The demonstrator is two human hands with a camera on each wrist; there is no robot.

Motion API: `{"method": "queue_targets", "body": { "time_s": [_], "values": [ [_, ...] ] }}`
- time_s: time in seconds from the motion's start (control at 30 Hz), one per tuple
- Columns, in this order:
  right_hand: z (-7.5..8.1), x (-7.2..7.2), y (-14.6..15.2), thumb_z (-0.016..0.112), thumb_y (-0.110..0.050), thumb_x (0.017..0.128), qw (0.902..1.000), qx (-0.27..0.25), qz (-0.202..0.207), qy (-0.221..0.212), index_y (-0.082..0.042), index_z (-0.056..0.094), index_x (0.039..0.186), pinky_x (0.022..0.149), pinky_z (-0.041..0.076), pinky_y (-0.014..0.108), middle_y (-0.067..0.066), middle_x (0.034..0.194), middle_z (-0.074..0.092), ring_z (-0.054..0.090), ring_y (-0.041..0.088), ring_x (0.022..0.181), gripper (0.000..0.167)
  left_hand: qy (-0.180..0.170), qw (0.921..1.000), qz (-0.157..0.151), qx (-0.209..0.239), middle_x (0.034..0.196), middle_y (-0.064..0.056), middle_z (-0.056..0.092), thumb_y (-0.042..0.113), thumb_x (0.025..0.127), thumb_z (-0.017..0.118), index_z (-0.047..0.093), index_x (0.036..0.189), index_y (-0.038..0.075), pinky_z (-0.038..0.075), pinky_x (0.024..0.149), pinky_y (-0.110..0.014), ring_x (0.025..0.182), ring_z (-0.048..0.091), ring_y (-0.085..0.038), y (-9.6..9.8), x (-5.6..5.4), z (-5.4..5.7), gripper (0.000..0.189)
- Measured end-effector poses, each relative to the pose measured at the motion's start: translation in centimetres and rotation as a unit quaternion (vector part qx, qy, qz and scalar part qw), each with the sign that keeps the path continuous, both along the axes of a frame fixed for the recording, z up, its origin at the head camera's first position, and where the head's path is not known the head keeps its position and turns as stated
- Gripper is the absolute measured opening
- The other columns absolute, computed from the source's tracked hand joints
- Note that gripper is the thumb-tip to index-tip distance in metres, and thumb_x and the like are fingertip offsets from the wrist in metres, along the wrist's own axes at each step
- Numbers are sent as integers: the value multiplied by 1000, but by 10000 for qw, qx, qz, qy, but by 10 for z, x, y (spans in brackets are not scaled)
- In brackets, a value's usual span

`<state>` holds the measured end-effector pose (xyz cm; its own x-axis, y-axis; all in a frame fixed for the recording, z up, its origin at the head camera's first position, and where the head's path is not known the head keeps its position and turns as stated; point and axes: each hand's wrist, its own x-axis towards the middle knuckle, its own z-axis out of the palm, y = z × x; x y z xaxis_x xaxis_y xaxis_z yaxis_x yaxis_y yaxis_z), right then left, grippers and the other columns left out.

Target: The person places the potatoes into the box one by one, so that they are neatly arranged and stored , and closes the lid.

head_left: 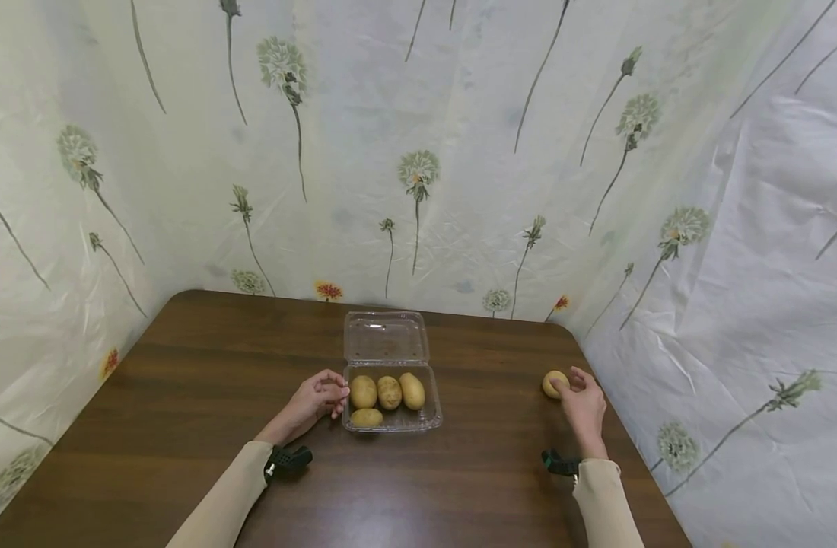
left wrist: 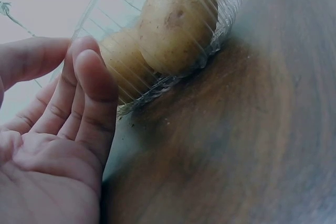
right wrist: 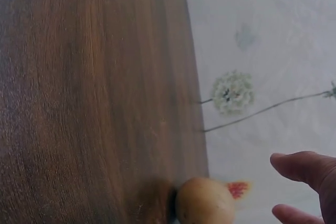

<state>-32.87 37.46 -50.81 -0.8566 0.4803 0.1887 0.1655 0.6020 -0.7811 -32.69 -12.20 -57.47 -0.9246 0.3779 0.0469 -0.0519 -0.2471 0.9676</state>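
Observation:
A clear plastic clamshell container (head_left: 428, 420) stands on the table with its lid (head_left: 386, 336) raised at the back. Several potatoes (head_left: 389, 393) lie in it, three side by side and one crosswise at the front left. My left hand (head_left: 317, 397) pinches the left rim between thumb and fingers; in the left wrist view, two potatoes (left wrist: 178, 24) show through the ribbed wall. Off to the right, another potato (head_left: 554, 384) lies on the table. Beside it is my right hand (head_left: 584, 403), thumb and fingers spread; the right wrist view shows a gap between fingertips and potato (right wrist: 205, 203).
The brown wooden table (head_left: 487, 472) has rounded far corners, and its right edge (head_left: 638, 449) runs close by the right hand. A pale curtain (head_left: 473, 152) with dandelion prints hangs behind the table and on both sides. Both wrists wear dark bands.

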Motion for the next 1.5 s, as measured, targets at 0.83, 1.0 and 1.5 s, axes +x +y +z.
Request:
{"method": "queue_targets", "body": {
  "time_s": [0.83,1.0,1.5],
  "values": [
    [-28,-19,14,68,-28,88,9987,-197,-4,-470,3,49,134,102,34,54,29,128,55,45,44,121,59,-5,10000,-22,59,79,-6,59,9,95,60,46,107,-1,48,57,-23,65,56,-13,0,0,0,20],
    [-29,-19,13,68,-28,87,9985,-247,46,-487,4,47,135,106,28,54,30,130,54,41,45,125,62,-6,10000,-32,53,80,-6,59,8,95,60,46,107,-2,48,56,-23,65,55,-13,0,0,0,21],
    [-35,-21,15,70,-30,86,9980,-411,30,-487,2,46,137,106,25,56,27,136,51,32,47,130,65,18,10000,-24,15,79,-6,59,8,95,59,46,107,-1,48,57,-23,64,55,-12,0,0,-1,20]
  ]
}}
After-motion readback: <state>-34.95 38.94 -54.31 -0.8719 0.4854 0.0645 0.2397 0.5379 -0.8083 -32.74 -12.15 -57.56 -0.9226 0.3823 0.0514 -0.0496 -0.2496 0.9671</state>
